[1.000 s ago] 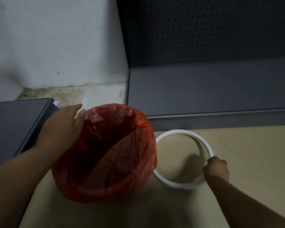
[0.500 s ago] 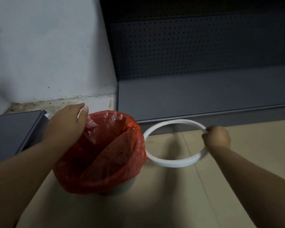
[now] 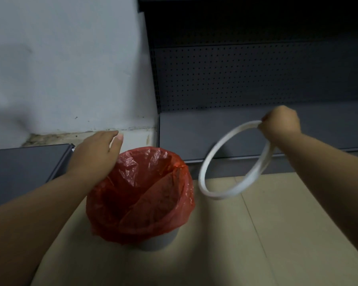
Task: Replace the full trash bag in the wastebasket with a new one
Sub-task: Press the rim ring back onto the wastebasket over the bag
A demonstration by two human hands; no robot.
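Note:
A red trash bag (image 3: 145,195) lines a small grey wastebasket (image 3: 159,242) on the floor, its edge folded over the rim. My left hand (image 3: 95,155) rests flat on the bag's left rim, fingers together, gripping nothing that I can see. My right hand (image 3: 280,124) is shut on a white plastic ring (image 3: 213,193), held tilted in the air to the right of the basket, clear of the floor.
A dark grey shelf unit with a perforated back panel (image 3: 256,79) and a low base (image 3: 215,137) stands behind. A dark grey panel (image 3: 25,168) lies at the left. A stained white wall (image 3: 60,69) is at back left. Beige floor tiles (image 3: 256,244) spread in front.
My right hand has lifted the white ring off the floor and raised it up and to the right, tilting it. My left hand has stayed on the bag's rim.

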